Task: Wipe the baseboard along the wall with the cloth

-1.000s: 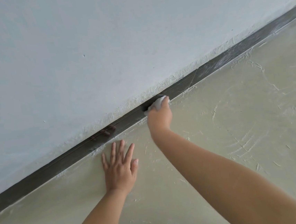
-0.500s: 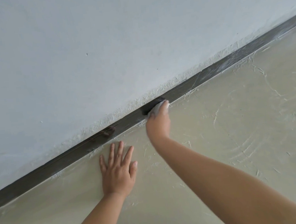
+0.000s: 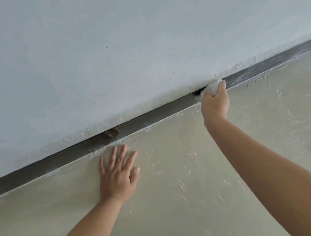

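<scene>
Resting flat on the floor [image 3: 178, 201] nearest me, my left hand [image 3: 117, 175] has its fingers spread, just as before. Farther out, my right hand [image 3: 215, 103] grips the white cloth [image 3: 215, 86] against the dark baseboard [image 3: 160, 113] and has slid it to the right. I think the dusty part past it is next.

Open floor [image 3: 231, 167] beside the baseboard [image 3: 169, 110] — only the left hand [image 3: 118, 174] planted there.

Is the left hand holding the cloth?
No. The left hand lies flat on the floor with fingers spread; the right hand holds the cloth.
</scene>
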The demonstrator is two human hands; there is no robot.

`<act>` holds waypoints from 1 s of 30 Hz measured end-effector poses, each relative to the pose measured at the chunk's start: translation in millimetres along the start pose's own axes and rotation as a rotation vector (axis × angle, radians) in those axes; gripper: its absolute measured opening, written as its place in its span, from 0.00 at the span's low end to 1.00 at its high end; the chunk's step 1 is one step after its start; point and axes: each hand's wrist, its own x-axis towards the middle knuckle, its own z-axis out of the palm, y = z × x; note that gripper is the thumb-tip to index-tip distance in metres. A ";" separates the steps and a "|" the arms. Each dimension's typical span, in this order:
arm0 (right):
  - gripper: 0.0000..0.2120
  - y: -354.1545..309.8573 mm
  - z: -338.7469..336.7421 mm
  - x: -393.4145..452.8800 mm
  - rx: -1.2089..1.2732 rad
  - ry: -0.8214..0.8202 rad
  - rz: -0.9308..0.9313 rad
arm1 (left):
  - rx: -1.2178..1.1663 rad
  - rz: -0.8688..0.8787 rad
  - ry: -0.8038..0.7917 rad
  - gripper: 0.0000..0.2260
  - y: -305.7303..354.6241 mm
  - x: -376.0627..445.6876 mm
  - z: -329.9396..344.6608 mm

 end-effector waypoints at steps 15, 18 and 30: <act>0.29 38.9 81.2 -80.2 -0.065 -0.468 -0.017 | -0.010 0.002 0.017 0.24 2.5 0.5 0.4; 0.29 27.8 67.3 -71.6 0.001 -0.368 0.009 | -0.015 0.009 0.037 0.24 2.1 1.0 1.1; 0.21 26.7 27.2 5.7 0.070 -0.037 0.145 | -0.002 0.022 0.070 0.20 2.4 1.1 0.8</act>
